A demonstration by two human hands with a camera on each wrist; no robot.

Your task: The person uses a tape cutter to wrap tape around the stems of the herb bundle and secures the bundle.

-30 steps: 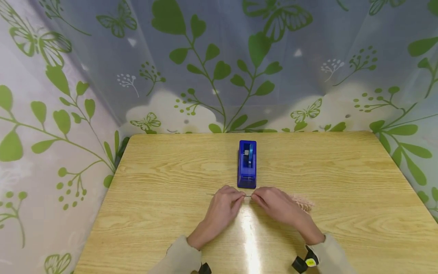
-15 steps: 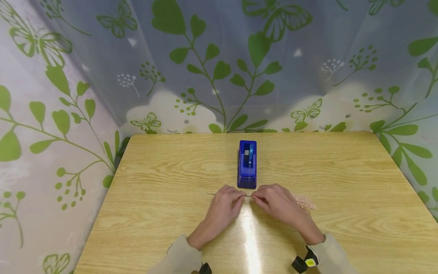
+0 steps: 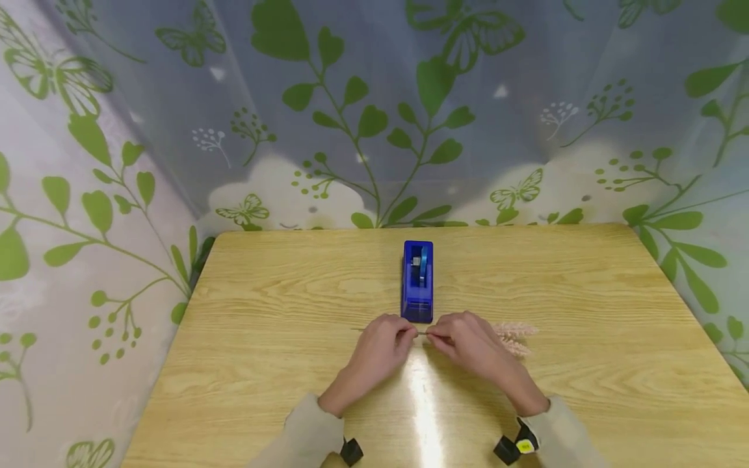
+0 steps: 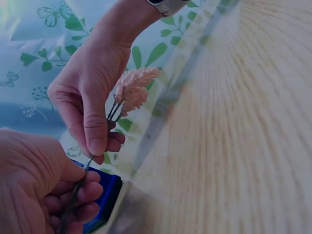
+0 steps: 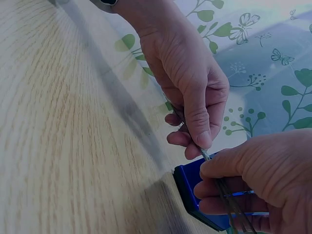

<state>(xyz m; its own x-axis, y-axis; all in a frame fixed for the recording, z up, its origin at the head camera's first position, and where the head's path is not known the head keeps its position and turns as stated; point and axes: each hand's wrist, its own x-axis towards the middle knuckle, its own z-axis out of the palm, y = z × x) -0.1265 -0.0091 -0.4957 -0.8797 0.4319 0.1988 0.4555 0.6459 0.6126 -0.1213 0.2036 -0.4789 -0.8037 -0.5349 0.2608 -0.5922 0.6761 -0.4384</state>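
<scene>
Both hands pinch the thin dark stems of a pink artificial flower sprig [image 3: 515,330], held sideways low in front of a blue tape dispenser [image 3: 418,305]. My left hand [image 3: 380,348] grips the stems towards their bare end, which pokes out to its left. My right hand [image 3: 471,344] pinches them nearer the flower heads, and the fluffy pink heads [image 4: 134,90] show past its fingers in the left wrist view. Between the two sets of fingertips a short, shiny pale stretch of stem [image 5: 205,154] shows. The fingers cover most of the rest of the stems.
The wooden table [image 3: 281,279] reaches back to a curtain [image 3: 386,130] with green leaves and butterflies. The tape dispenser stands just beyond the fingertips, with a roll inside. Black wrist cameras sit by both sleeves.
The flower heads now show as two spread tufts beside my right hand, turned from before. Both hands keep their pinch on the stems. The head view has shifted slightly.
</scene>
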